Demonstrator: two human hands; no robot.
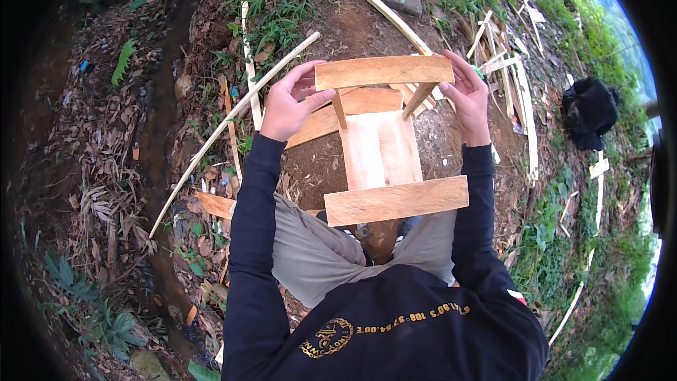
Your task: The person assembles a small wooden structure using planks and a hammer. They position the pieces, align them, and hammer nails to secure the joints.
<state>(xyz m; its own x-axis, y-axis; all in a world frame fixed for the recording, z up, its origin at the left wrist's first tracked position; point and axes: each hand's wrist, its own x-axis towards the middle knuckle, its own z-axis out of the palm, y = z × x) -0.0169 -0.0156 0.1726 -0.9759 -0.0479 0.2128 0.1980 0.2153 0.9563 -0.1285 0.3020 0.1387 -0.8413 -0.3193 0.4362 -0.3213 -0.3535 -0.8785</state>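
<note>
A small chair-like frame of pale wood is held up above my lap. Its far crosspiece lies between my hands, with two short posts running down from it to a flat panel. A second board spans the near end of the panel, wider than it. My left hand is closed on the left end of the far crosspiece, thumb on the near side. Around the opposite end curl the fingers and thumb of my right hand. Both hands grip the same wooden frame.
A wide plank lies on the dirt behind the frame. Long thin wood strips rest at the left, and more scraps are scattered at the right. A grey rock sits at the far side, a black bag-like bundle at right.
</note>
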